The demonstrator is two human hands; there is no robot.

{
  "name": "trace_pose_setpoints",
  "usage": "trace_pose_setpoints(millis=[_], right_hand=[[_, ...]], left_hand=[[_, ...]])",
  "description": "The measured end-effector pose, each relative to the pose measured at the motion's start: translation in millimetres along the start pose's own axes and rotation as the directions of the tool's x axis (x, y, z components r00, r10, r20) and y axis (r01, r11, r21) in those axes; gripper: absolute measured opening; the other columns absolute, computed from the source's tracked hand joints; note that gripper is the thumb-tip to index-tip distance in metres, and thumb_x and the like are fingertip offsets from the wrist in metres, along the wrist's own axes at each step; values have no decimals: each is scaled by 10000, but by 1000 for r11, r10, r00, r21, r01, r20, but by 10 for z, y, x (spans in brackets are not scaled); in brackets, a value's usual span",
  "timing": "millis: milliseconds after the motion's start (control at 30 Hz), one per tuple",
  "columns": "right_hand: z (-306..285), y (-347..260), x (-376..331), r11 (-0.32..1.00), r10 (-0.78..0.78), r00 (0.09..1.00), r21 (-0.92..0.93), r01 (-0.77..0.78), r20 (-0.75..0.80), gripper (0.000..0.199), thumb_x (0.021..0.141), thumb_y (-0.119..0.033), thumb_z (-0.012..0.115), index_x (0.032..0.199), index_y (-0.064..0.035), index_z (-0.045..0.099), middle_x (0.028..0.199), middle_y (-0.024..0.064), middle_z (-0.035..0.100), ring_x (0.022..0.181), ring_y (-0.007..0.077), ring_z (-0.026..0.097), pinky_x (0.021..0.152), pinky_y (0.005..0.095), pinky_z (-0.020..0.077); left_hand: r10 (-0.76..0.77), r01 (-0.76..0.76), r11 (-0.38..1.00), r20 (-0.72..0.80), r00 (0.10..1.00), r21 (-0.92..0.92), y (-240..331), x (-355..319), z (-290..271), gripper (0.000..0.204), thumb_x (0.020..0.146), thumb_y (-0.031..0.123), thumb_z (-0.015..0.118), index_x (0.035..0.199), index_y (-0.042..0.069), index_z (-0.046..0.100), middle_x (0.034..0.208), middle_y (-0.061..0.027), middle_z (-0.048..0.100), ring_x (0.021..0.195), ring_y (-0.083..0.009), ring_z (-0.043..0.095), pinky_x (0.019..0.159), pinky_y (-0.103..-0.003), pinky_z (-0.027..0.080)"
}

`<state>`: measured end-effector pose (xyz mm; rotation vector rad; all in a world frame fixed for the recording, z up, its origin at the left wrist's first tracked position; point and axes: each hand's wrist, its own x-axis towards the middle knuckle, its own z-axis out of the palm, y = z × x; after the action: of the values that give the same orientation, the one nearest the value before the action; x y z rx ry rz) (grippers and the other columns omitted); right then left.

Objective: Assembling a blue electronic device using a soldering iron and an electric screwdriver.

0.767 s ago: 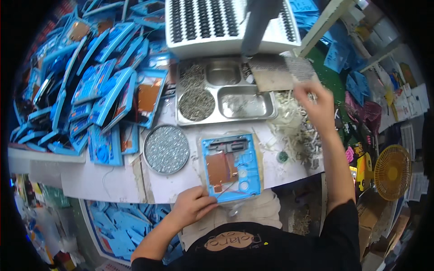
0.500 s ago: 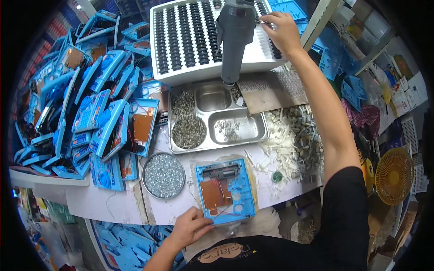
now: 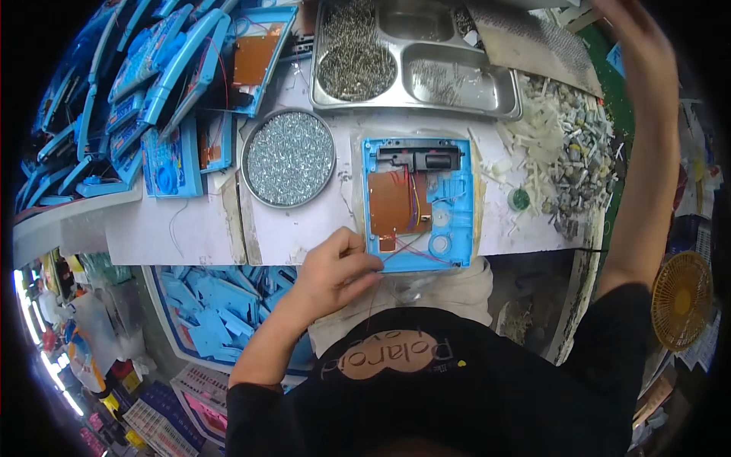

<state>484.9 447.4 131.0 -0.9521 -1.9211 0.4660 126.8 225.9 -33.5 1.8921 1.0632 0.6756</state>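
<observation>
An open blue plastic casing (image 3: 461,206) lies on the table in front of me, with a brown circuit board (image 3: 392,199), a black compartment (image 3: 438,161) and thin coloured wires inside. At its near left corner is my left hand (image 3: 335,273), thumb and fingers pinched on what looks like a thin wire (image 3: 401,251) that runs out of the casing. My right arm stretches far forward on the right. My right hand (image 3: 640,38) is at the top edge, cut off and blurred, so its fingers do not show.
A round dish (image 3: 246,164) of small silvery screws stands left of the casing. Behind is a divided steel tray (image 3: 419,112) holding springs and small metal parts. Cardboard (image 3: 544,49) and a heap of small white and metal pieces (image 3: 579,160) lie right. Blue casings (image 3: 179,72) are piled left.
My view has tilted down, so the black-part tray and the hanging power screwdriver have left the picture. My right hand has moved off that tray's right side toward the top edge. My left hand stays by the casing corner.
</observation>
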Motion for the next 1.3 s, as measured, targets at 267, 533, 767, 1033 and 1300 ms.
trace_pose_setpoints(millis=[267,533,767,1033,1300], right_hand=[[1082,-418,-1908,999,-41,861,-8,52,507,247,724,-97,818,948,-85,716,973,36,685,981,298,579,856,405,479],[1141,-392,-2056,990,-96,892,-55,133,441,255,706,-163,834,923,-111,713,1019,4,681,1032,292,573,898,434,455],[849,-221,-1853,997,61,924,-66,-39,378,213,737,-168,809,932,-113,745,1013,24,695,1034,288,590,914,444,457],[686,285,-1637,752,197,870,-639,161,451,206,725,-41,731,927,-72,699,879,78,620,887,288,577,862,398,423],[382,40,-1490,893,240,948,-431,-130,210,241,750,-67,684,989,-82,660,697,54,536,706,247,550,755,393,412]], left_hand=[[-7,7,999,-2,1000,44,27,2,-2,237,748,90,858,959,87,750,873,-73,528,758,-229,587,650,-341,492],[0,2,999,-40,999,51,44,-34,24,253,737,80,862,963,84,747,876,-70,528,769,-227,579,657,-337,485],[33,-34,995,12,999,94,57,-24,-26,280,730,93,874,982,76,754,871,-50,496,740,-193,535,613,-309,437],[-26,-9,991,258,966,132,353,365,-382,220,792,115,824,987,60,738,857,-91,583,770,-259,612,666,-369,499],[194,-160,807,2,981,569,275,2297,-266,179,910,209,682,915,38,735,886,-190,715,837,-375,690,740,-457,540]])
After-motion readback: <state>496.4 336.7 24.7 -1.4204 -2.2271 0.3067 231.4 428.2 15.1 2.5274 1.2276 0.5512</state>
